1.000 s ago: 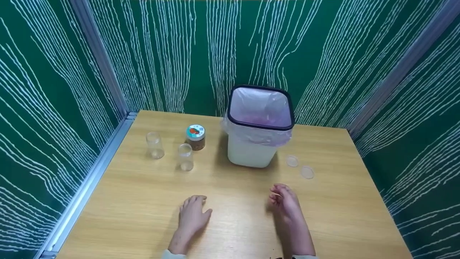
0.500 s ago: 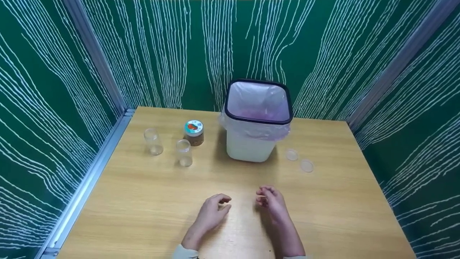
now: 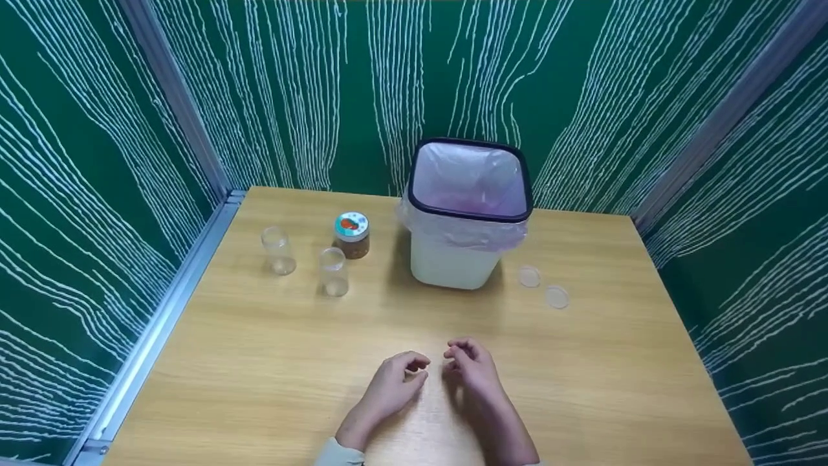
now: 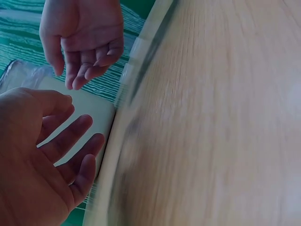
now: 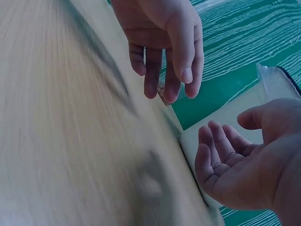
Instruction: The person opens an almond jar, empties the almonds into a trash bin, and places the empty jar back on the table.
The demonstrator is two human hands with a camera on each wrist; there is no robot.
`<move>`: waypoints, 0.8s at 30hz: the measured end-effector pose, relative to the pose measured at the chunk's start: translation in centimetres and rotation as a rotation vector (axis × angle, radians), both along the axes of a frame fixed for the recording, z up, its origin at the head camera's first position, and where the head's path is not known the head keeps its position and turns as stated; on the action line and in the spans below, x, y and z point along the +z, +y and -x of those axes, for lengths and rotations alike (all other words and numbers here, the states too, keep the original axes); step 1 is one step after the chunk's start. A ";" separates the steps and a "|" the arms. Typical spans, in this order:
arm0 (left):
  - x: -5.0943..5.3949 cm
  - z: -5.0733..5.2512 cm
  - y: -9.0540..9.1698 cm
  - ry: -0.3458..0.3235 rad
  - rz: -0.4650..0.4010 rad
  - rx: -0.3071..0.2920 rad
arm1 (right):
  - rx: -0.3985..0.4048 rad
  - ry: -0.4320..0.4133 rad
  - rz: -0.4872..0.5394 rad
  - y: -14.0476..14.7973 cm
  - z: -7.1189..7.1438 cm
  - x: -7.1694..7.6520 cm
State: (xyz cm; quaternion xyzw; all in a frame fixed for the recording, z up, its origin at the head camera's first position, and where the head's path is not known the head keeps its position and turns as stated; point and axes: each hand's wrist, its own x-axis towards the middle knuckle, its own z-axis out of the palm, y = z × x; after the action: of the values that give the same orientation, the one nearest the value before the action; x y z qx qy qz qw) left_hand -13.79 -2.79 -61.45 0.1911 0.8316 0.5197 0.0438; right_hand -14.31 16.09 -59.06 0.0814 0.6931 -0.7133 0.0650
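Observation:
Near the front middle of the table, the left hand [image 3: 393,388] and the right hand [image 3: 477,375] face each other with a small gap between them. Neither holds anything. In the left wrist view the left hand [image 4: 47,150] has its fingers loosely bent and apart, with the right hand [image 4: 84,37] opposite. The right wrist view shows the right hand [image 5: 254,160] palm up, fingers loosely curled and empty, and the left hand [image 5: 164,42] with fingers hanging. Beyond the hands stands a white bin [image 3: 453,262] lined with a translucent bag.
Two clear cups [image 3: 279,251] stand upright at the left, the nearer cup [image 3: 334,273] in front of a brown-filled jar [image 3: 352,238] with a printed lid. Right of the bin lie two clear round discs, one [image 3: 529,276] behind the other [image 3: 556,297]. Green walls with white lines enclose the table.
Both hands have moved inward toward each other, the left to the right and the right to the left. The view has shifted slightly; the objects stand in the same places on the table.

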 end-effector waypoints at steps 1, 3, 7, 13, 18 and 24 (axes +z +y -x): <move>0.1 0.1 0.0 0.007 0.010 0.001 | 0.012 0.013 -0.027 0.0 0.1 0.1; 0.3 0.4 0.1 0.037 0.036 0.008 | 0.034 0.032 -0.051 -0.1 0.3 0.3; 1.1 1.1 -0.3 0.076 0.098 0.029 | 0.076 0.055 -0.105 -0.3 0.5 0.8; 2.2 4.1 -1.9 0.060 0.080 0.139 | 0.121 0.069 -0.125 -0.4 0.3 1.2; 2.5 8.1 -2.9 -0.007 -0.015 0.304 | 0.143 0.071 -0.136 -0.5 0.3 1.1; 4.2 13.0 -2.3 -0.201 -0.027 0.528 | 0.152 0.047 -0.107 -0.7 0.4 0.8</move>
State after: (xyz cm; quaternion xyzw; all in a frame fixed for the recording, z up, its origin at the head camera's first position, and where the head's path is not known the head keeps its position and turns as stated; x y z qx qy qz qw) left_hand -26.77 -5.08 -57.20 -0.0838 0.8372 0.5403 -0.0134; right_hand -14.70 15.37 -58.29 0.0151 0.7356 -0.6701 0.0985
